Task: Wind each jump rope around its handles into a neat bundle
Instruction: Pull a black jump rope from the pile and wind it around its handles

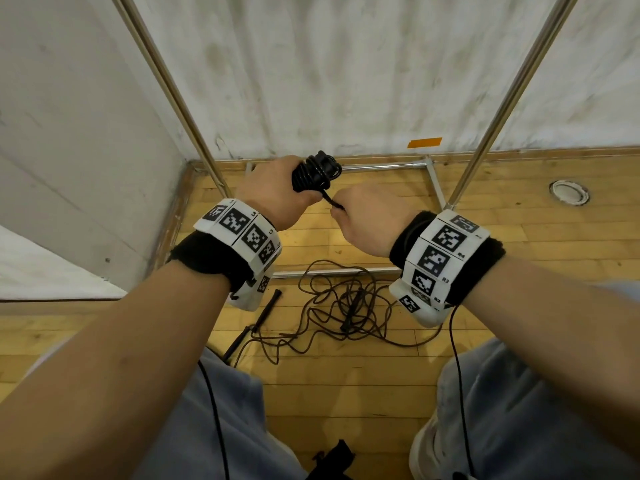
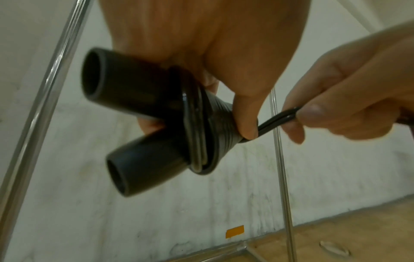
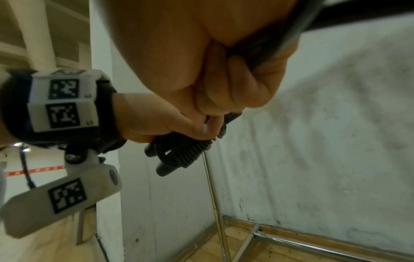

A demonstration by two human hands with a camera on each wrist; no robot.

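Note:
My left hand point(image 1: 277, 188) grips a black jump rope bundle point(image 1: 313, 174), two handles side by side with cord wound tightly round them. In the left wrist view the two handle ends point(image 2: 143, 124) stick out left of the coils and my thumb presses the windings. My right hand point(image 1: 360, 216) pinches the short doubled tail of the cord point(image 2: 277, 117) just right of the bundle, pulled taut. In the right wrist view the bundle point(image 3: 179, 150) shows below my curled right fingers. A second, brown jump rope point(image 1: 339, 306) lies loose and tangled on the floor below my hands, its dark handle point(image 1: 256, 320) to the left.
A metal rack frame stands ahead, with slanted poles point(image 1: 176, 98) point(image 1: 512, 98) and base bars point(image 1: 381, 166) on the wooden floor. White walls close the corner. A round floor fitting point(image 1: 569, 192) sits at the right. My knees in light trousers fill the bottom.

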